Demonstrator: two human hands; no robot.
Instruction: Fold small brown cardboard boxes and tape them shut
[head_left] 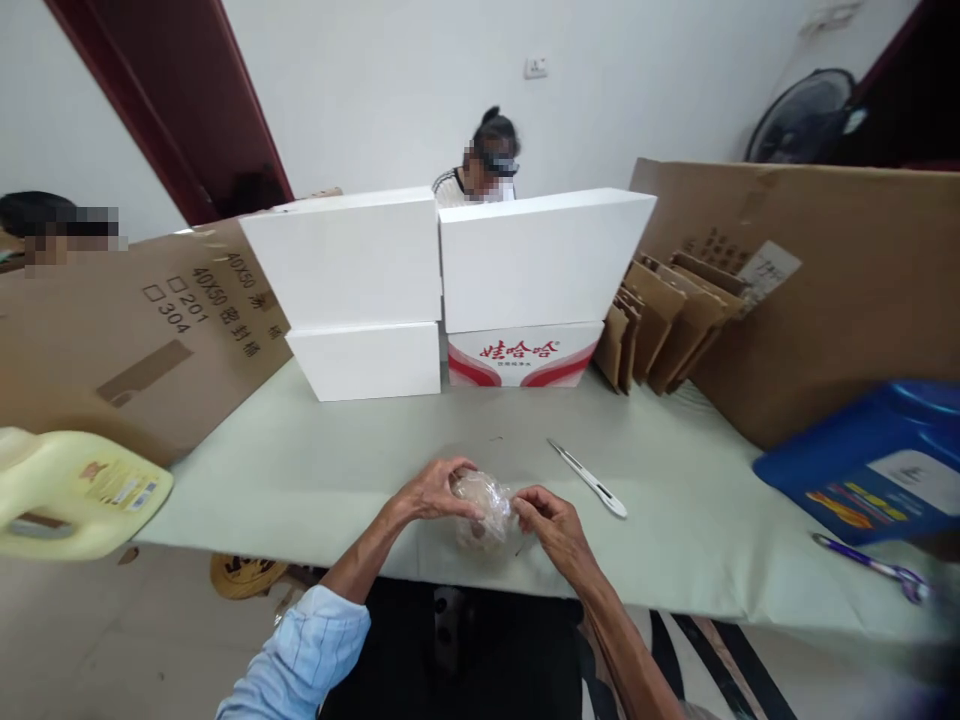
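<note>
Near the table's front edge, my left hand point(437, 490) is wrapped round the left side of a rounded bundle in clear, crinkled plastic point(484, 510). What lies inside the plastic cannot be made out. My right hand point(551, 525) is closed, its thumb and fingertips pinching the plastic at the bundle's right side. A slim craft knife point(589, 480) with a white handle lies on the table, right of the bundle and beyond my right hand, its blade pointing away to the left.
White boxes point(345, 260) and a red-and-white printed carton point(525, 355) form a wall at the back. Cardboard sheets point(135, 340) and folded cardboard point(675, 320) flank the table point(315, 470). A yellow jug point(90, 490), blue container point(877, 470) and purple pen point(862, 562) stand or lie sideward. Two people are beyond.
</note>
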